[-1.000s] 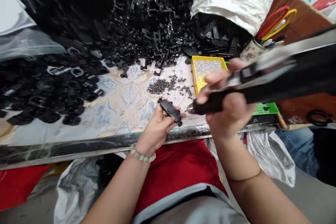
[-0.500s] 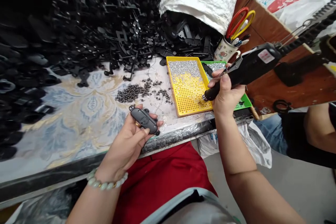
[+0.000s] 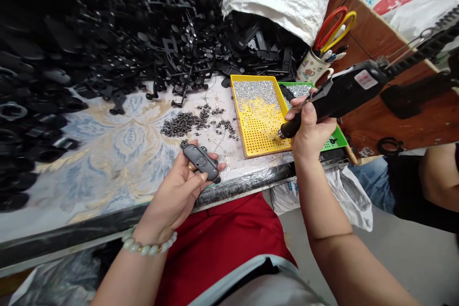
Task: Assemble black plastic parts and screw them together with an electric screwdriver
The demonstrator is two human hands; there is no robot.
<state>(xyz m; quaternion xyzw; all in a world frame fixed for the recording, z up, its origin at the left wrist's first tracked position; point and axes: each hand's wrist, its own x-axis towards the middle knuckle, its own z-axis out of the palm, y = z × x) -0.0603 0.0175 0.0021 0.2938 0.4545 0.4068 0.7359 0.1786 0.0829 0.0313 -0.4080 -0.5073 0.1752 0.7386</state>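
Observation:
My left hand (image 3: 179, 191) holds a small oblong black plastic part (image 3: 200, 161) over the near table edge, fingers curled under it. Wrapped round the black electric screwdriver (image 3: 340, 93), my right hand (image 3: 310, 126) points the tool's tip down onto the near right corner of the yellow perforated tray (image 3: 258, 124). That tray carries a spread of small silver screws (image 3: 256, 93) at its far end. A green tray (image 3: 332, 141) lies just right of the yellow one, partly behind my right hand.
A big heap of black plastic parts (image 3: 150, 24) fills the back and left of the table. Small dark screws (image 3: 182, 124) are scattered mid-table. A mug with scissors (image 3: 315, 64) stands behind the trays. Another person's arm (image 3: 437, 177) is at the right.
My right hand swung the screwdriver from beside the black part over to the yellow tray and lowered its tip there. My left hand kept hold of the black part.

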